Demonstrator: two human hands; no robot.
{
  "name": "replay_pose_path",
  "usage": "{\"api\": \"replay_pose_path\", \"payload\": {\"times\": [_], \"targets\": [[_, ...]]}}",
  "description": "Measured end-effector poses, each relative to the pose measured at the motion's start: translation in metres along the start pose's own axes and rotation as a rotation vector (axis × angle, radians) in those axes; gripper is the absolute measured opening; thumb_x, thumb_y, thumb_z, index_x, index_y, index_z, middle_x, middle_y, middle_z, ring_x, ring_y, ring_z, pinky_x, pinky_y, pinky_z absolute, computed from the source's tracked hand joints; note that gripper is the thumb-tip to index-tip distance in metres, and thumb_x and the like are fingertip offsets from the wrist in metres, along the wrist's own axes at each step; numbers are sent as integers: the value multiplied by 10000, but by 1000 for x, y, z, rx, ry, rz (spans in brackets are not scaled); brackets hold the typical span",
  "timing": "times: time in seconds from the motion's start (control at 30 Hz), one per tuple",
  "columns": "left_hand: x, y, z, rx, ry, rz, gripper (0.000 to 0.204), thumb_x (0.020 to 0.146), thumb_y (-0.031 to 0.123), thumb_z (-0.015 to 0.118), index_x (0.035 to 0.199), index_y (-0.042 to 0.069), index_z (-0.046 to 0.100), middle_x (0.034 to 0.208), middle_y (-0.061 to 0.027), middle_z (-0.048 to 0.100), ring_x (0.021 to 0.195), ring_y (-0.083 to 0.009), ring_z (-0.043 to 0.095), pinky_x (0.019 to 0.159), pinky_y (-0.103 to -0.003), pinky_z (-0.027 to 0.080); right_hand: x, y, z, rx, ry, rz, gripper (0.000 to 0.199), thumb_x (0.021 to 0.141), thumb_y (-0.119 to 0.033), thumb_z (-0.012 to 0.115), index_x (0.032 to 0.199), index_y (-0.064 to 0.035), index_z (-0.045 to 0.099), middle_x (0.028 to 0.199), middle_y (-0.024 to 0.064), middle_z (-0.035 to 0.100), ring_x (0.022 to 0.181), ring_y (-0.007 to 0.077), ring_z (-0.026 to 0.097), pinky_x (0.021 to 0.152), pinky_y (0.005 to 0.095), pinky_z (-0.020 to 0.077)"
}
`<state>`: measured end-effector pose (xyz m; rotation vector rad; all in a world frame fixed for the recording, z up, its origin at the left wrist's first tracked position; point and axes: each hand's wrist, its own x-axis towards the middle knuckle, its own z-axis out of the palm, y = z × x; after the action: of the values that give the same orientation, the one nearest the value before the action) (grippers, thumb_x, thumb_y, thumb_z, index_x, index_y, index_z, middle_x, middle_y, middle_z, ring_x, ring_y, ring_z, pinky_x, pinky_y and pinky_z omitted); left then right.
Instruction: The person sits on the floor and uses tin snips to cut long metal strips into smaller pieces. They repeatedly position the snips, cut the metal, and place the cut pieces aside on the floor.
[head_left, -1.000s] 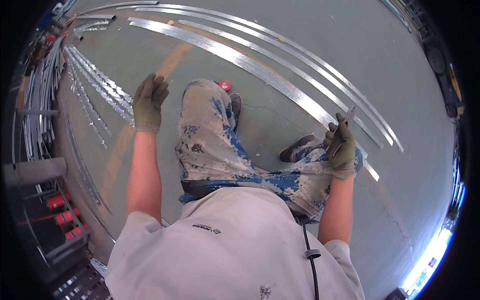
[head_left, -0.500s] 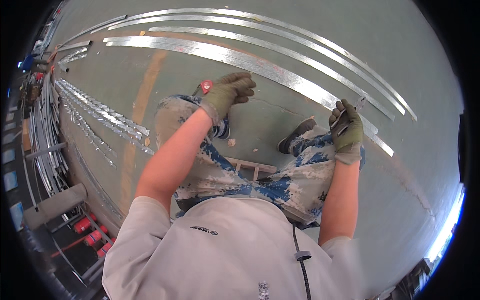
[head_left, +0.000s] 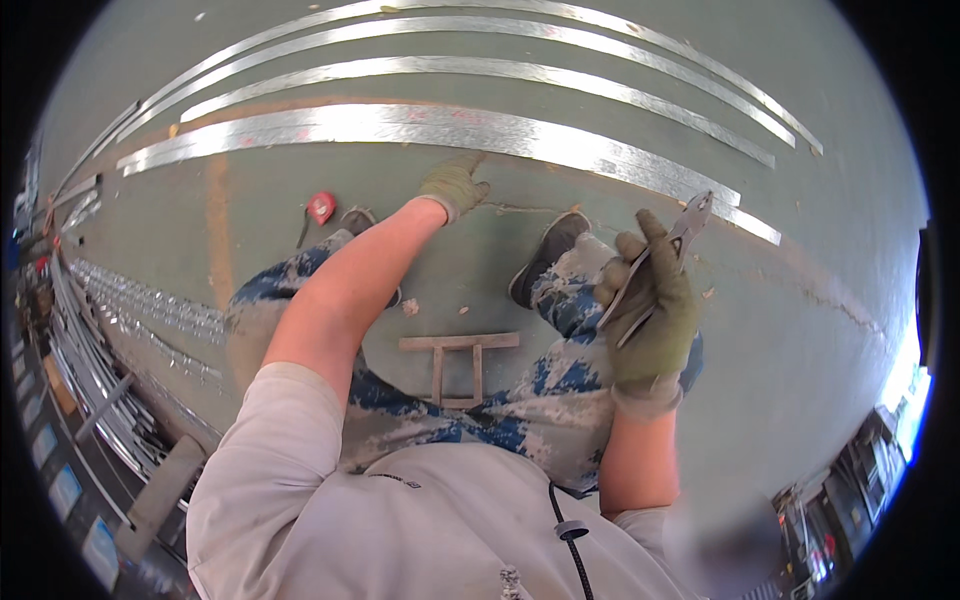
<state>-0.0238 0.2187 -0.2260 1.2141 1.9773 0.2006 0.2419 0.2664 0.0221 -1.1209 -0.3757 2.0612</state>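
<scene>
My left hand (head_left: pixel 455 187), in an olive work glove, reaches forward to the near edge of a wide pair of shiny metal strips (head_left: pixel 380 123) lying side by side on the floor. Its thumb stands apart from the fingers and nothing shows in it; whether the fingertips touch the metal I cannot tell. Gloved too, my right hand (head_left: pixel 655 325) is raised over my right knee, closed around the handles of a pair of silver pliers (head_left: pixel 690 218). The pliers' head points up and away, toward the right end of the strips. Part of the handles is hidden by the fingers.
Beyond lie more long strips (head_left: pixel 470 66). A red tape measure (head_left: pixel 321 207) rests by my left foot. Between my legs stands a small wooden stool (head_left: pixel 460 343). Zigzag-cut metal pieces (head_left: pixel 150 298) and stacked metal lengths (head_left: pixel 90 375) are at the left.
My left hand has gone forward to the strip edge, its fingers now pointing at it. My right hand has turned and come up, bringing the pliers into clear sight. The view has shifted.
</scene>
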Motion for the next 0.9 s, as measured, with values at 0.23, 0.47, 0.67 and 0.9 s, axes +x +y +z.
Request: {"api": "replay_pose_path", "payload": {"times": [0.23, 0.47, 0.67, 0.9], "targets": [[89, 1, 27, 427, -9, 76, 762, 870, 242, 736, 1556, 128, 423, 1581, -123, 459, 1495, -343, 404, 1191, -497, 378, -4, 2, 13, -171, 202, 141, 455, 1108, -274, 527, 1473, -6, 487, 1002, 106, 710, 696, 171, 666, 561, 308, 539], [133, -17, 55, 681, 101, 271, 664, 898, 247, 712, 1496, 86, 472, 1458, -140, 538, 1382, -351, 501, 1127, -504, 415, -8, -6, 12, -58, 268, 239, 441, 1112, -197, 513, 1512, -19, 463, 1040, 118, 728, 758, 181, 703, 637, 316, 584], [138, -19, 55, 748, 32, 329, 571, 944, 232, 623, 1464, 32, 495, 1337, -166, 610, 1256, -346, 587, 1022, -485, 484, -6, -9, 15, -75, 283, 274, 447, 1107, -225, 528, 1492, -4, 479, 1016, 126, 729, 733, 196, 702, 618, 331, 586], [143, -3, 39, 714, -98, 291, 630, 874, 270, 705, 1429, 40, 518, 1303, -183, 616, 1219, -362, 602, 984, -475, 495, -11, -11, 17, -45, 286, 356, 453, 1096, -228, 556, 1487, -9, 490, 1022, 132, 740, 760, 199, 723, 643, 337, 601]]}}
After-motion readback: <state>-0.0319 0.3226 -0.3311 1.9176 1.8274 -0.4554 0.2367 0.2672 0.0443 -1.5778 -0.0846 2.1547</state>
